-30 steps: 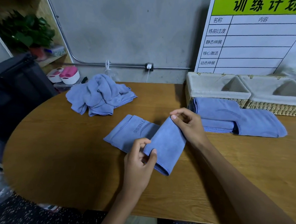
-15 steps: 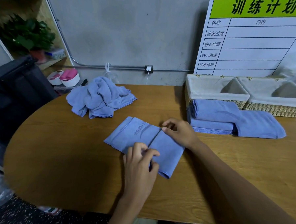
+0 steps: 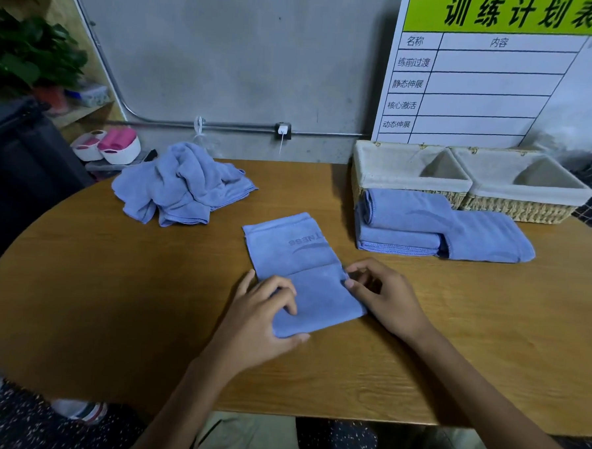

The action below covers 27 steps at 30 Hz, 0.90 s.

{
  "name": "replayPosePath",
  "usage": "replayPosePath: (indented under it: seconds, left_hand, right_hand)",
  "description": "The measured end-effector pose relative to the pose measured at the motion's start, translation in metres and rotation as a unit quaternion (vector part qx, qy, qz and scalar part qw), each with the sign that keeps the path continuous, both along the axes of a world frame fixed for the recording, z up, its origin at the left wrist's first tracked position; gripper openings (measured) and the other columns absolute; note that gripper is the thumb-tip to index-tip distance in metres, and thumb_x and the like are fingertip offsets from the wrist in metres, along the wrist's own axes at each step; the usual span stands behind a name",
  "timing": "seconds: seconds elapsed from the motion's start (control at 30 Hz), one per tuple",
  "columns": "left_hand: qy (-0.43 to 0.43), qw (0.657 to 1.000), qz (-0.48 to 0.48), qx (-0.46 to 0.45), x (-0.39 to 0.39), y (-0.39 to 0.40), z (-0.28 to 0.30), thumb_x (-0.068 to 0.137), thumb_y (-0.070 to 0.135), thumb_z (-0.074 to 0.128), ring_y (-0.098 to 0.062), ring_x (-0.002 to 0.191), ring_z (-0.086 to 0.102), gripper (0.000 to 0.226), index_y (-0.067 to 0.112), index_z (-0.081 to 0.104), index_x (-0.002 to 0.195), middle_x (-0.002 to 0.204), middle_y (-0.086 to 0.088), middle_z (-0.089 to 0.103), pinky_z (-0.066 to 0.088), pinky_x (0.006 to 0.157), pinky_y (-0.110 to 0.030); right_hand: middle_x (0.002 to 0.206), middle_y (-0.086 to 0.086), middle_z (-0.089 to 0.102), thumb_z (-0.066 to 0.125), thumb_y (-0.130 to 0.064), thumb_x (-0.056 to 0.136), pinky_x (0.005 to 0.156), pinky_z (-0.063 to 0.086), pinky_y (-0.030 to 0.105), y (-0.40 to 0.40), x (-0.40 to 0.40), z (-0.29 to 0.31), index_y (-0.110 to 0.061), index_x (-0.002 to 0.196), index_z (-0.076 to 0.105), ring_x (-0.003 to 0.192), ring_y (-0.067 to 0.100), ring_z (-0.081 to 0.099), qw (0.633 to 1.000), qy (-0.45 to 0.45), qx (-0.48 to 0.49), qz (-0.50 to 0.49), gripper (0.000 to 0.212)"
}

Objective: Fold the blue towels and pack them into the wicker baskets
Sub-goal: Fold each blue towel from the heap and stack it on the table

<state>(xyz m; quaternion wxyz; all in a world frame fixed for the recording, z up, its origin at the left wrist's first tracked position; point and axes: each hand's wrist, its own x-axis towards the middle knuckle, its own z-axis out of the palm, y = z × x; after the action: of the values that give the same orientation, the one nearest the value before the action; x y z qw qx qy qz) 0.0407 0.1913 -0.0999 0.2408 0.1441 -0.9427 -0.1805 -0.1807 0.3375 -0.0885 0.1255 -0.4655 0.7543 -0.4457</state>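
A partly folded blue towel lies flat on the wooden table, its near end doubled over. My left hand pinches the near left corner of that flap, fingers on top and thumb at the edge. My right hand holds the flap's right edge with curled fingers. Two folded blue towels are stacked in front of the left wicker basket, and a third lies beside them. The right wicker basket is cloth-lined too. Both show only lining inside. A heap of unfolded blue towels sits at the back left.
A white schedule board leans on the wall behind the baskets. A black bag stands left of the table, with pink-and-white tubs and a potted plant on shelves beyond. The table's near edge runs just below my forearms.
The towel end that both hands held raised now lies flat over the towel. The towel has turned so it points away from me, and both hands sit low at the flap's sides.
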Motion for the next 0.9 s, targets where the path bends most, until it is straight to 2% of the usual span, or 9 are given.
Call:
replayPosePath:
  seconds: [0.1,0.2,0.3,0.4,0.53,0.63,0.7,0.77,0.9]
  left_hand:
    - [0.011,0.999,-0.038,0.018,-0.001,-0.012,0.002,0.077,0.053,0.075,0.001,0.118,0.056,0.033,0.026,0.056,0.082,0.112,0.019,0.054,0.015,0.12,-0.035]
    - [0.027,0.997,-0.06,0.049,-0.001,-0.018,0.003,0.081,0.047,0.076,0.001,0.119,0.057,0.029,0.023,0.059,0.08,0.112,0.019,0.059,0.016,0.118,-0.027]
    - [0.05,0.994,-0.068,0.069,-0.001,-0.017,0.005,0.083,0.042,0.077,0.0,0.117,0.059,0.026,0.022,0.061,0.079,0.109,0.019,0.064,0.02,0.118,-0.032]
    - [0.063,0.992,-0.068,0.082,0.001,-0.015,0.008,0.084,0.038,0.077,-0.001,0.11,0.063,0.023,0.02,0.063,0.079,0.104,0.018,0.068,0.023,0.119,-0.04]
    - [0.075,0.988,-0.066,0.121,0.003,-0.012,0.011,0.086,0.034,0.076,-0.004,0.1,0.068,0.016,0.022,0.066,0.083,0.097,0.018,0.071,0.023,0.12,-0.042]
    - [0.116,0.969,-0.034,0.216,0.004,-0.014,0.015,0.085,0.038,0.073,-0.011,0.092,0.071,0.017,0.022,0.069,0.085,0.093,0.012,0.074,0.032,0.116,-0.035]
    - [0.146,0.949,-0.011,0.279,0.003,-0.014,0.021,0.084,0.042,0.07,-0.011,0.083,0.069,0.017,0.025,0.068,0.085,0.086,0.008,0.072,0.046,0.096,-0.023]
    - [0.172,0.937,0.004,0.304,0.0,-0.014,0.025,0.083,0.044,0.067,-0.008,0.079,0.065,0.022,0.023,0.067,0.086,0.082,0.004,0.069,0.047,0.077,-0.017]
    - [0.195,0.915,-0.012,0.353,0.0,-0.017,0.023,0.077,0.062,0.072,-0.018,0.105,0.069,0.063,0.017,0.057,0.12,0.107,0.0,0.075,0.051,0.089,-0.024]
  right_hand:
    - [0.093,-0.004,0.063,0.073,-0.034,0.09,0.081,0.047,0.026,0.0,0.001,-0.002,-0.032,0.107,0.07,0.093,0.012,0.062,0.998,-0.016,-0.036,0.054,0.017]
    - [0.127,-0.006,0.053,0.07,-0.051,0.087,0.106,0.038,0.028,0.002,0.0,-0.003,-0.033,0.113,0.07,0.128,0.014,0.05,0.992,0.01,-0.038,0.117,0.032]
    - [0.151,-0.016,0.039,0.071,-0.06,0.081,0.117,0.03,0.042,0.007,-0.002,-0.005,-0.037,0.131,0.061,0.146,0.013,0.032,0.981,0.063,0.009,0.181,0.056]
    - [0.158,-0.022,0.029,0.07,-0.071,0.075,0.12,0.024,0.051,0.008,-0.001,-0.009,-0.041,0.144,0.047,0.152,0.009,0.015,0.966,0.149,0.051,0.207,0.078]
    - [0.157,-0.023,0.032,0.071,-0.071,0.074,0.121,0.02,0.05,0.006,-0.001,-0.009,-0.04,0.146,0.044,0.151,0.006,0.016,0.963,0.175,0.042,0.201,0.083]
    - [0.15,-0.022,0.045,0.075,-0.064,0.076,0.12,0.025,0.048,0.001,0.0,-0.009,-0.036,0.141,0.053,0.146,0.003,0.03,0.965,0.175,0.002,0.194,0.075]
    - [0.138,-0.019,0.058,0.078,-0.055,0.077,0.114,0.035,0.047,-0.003,0.002,-0.009,-0.027,0.132,0.063,0.136,0.003,0.046,0.968,0.153,-0.043,0.194,0.063]
    - [0.123,-0.016,0.068,0.079,-0.048,0.079,0.102,0.046,0.04,-0.008,0.006,-0.006,-0.019,0.119,0.071,0.12,0.004,0.06,0.973,0.115,-0.084,0.182,0.05]
    - [0.097,-0.015,0.075,0.079,-0.04,0.082,0.079,0.051,0.025,-0.015,0.015,0.001,-0.028,0.097,0.074,0.094,0.004,0.069,0.983,-0.027,-0.11,0.146,0.02]
